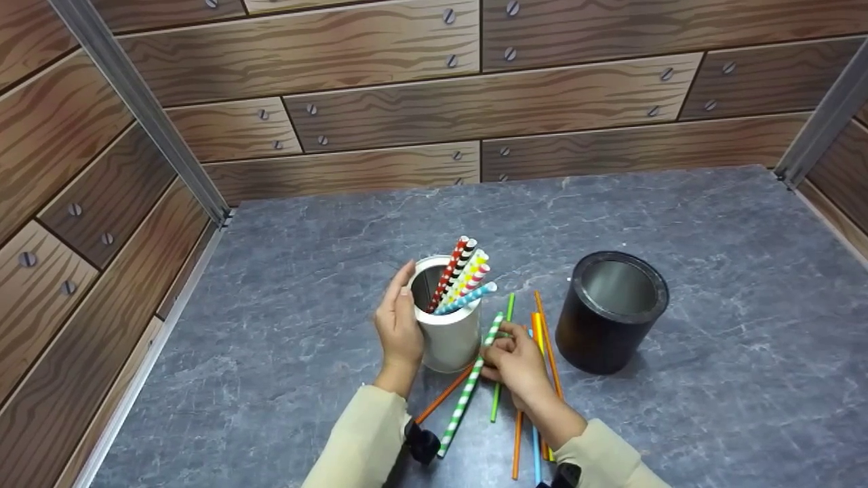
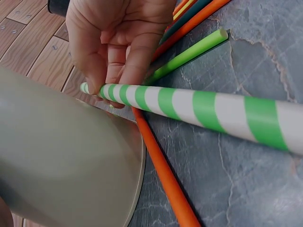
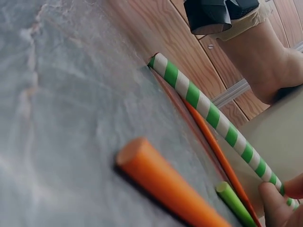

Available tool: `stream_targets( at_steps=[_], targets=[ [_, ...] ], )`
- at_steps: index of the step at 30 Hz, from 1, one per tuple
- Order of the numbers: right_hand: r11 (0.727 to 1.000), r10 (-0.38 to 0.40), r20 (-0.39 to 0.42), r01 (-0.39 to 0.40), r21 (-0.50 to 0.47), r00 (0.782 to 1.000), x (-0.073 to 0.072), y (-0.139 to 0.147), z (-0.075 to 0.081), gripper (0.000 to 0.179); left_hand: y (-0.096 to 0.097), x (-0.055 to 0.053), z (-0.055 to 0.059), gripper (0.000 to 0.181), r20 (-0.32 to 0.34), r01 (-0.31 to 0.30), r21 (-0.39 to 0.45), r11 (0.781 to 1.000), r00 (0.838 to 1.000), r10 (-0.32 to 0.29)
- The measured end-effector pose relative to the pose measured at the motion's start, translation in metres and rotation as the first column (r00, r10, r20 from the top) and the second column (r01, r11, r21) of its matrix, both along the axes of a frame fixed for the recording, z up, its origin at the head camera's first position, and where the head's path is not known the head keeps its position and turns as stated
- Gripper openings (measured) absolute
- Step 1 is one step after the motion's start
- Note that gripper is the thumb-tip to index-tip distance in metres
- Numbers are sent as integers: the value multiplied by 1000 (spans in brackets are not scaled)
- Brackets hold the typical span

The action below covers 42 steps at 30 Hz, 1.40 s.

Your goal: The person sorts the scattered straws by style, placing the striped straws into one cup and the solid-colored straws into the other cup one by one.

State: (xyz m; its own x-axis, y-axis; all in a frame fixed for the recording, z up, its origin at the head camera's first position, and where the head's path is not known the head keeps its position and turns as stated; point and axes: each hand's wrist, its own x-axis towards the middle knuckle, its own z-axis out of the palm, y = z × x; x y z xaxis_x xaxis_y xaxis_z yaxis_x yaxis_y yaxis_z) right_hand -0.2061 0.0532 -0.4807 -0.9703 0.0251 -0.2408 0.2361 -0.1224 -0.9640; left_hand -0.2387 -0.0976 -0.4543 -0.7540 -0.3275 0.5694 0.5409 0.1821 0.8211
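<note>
Green-and-white striped straw pinched, top end beside the white canister

Right hand has it, thumb and fingers nipped together toward the straw's upper end, just right of the canister at centre frame! Look at that long axis: a steep slant from the pinch down to lower left, tail near the left sleeve. Canister's mouth sits up and left of the pinch, patterned straws leaning inside. Left hand, farther from the striped straw, rests against the canister's left side, fingers extended. Underneath crosses an orange straw; the black canister stands apart, right of frame.
</note>
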Motion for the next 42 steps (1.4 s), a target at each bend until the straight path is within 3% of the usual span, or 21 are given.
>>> stream_targets(
  at_steps=[27, 42],
  targets=[
    [999, -46, -130, 42, -35, 990, 5, 10, 36, 53, -1, 1, 1, 36, 20, 15, -6, 1000, 1000, -15],
    [989, -127, -231, 104, -110, 965, 8, 18, 58, 48, -1, 0, -1, 36, 1, 5, -6, 1000, 1000, -5]
  ],
)
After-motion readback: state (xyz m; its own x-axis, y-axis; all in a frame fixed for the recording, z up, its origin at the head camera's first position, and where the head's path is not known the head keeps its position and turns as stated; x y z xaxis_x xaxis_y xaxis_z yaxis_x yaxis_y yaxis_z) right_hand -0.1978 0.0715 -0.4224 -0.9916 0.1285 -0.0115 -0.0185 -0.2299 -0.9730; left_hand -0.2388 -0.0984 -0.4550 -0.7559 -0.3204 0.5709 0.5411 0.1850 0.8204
